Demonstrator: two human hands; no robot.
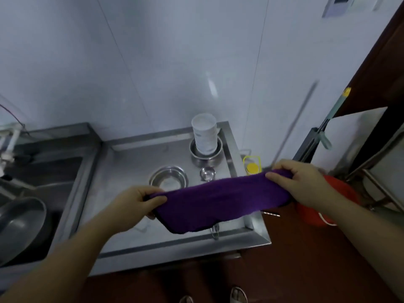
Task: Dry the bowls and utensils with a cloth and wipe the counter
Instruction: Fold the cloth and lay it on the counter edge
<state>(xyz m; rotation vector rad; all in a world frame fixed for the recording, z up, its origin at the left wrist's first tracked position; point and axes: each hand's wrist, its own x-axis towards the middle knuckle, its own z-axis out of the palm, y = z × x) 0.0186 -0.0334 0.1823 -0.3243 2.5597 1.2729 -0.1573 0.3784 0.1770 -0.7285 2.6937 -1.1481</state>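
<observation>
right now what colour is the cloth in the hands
Purple, plain with no pattern; the cloth shows clearly in the head view.

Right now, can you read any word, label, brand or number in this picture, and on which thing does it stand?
No text can be read.
White cup upside down on the bowls: a faint grey band, too blurred to read.
Yellow jar: no readable label.
Wall panel at the top right: too blurred to read.
Purple cloth, held by the left hand and right hand: no label in view.
</observation>
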